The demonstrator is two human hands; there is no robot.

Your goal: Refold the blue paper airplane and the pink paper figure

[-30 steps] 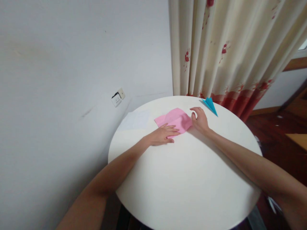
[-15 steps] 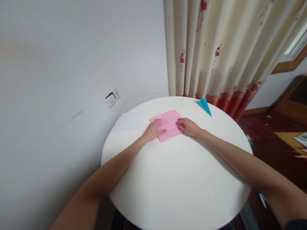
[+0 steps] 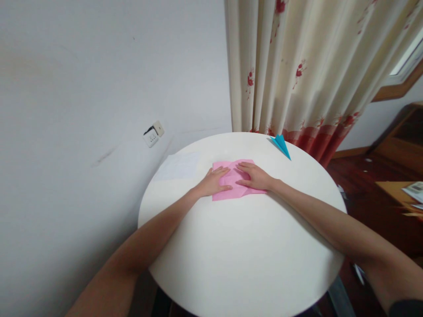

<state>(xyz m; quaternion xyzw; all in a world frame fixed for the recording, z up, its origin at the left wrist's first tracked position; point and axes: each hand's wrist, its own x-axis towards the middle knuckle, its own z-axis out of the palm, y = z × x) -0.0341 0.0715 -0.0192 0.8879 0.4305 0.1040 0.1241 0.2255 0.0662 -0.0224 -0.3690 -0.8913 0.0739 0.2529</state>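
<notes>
The pink paper (image 3: 233,178) lay creased on the far half of the round white table (image 3: 244,246), partly covered by two hands. The left hand (image 3: 213,182) rested on the left part of the pink paper, its grip wide, the thumb spread from the fingers. The right hand (image 3: 257,177) rested on the right part of the pink paper, likewise wide, its fingertips directed toward the left hand. Neither hand was closed around anything. To the left of the pink paper, and apart from it, lay a white sheet (image 3: 178,166). Beyond the pink paper and to its right lay a blue folded paper (image 3: 280,145), narrowing to a point. Farther beyond the pink paper hung a cream curtain (image 3: 280,88) with red flowers.
</notes>
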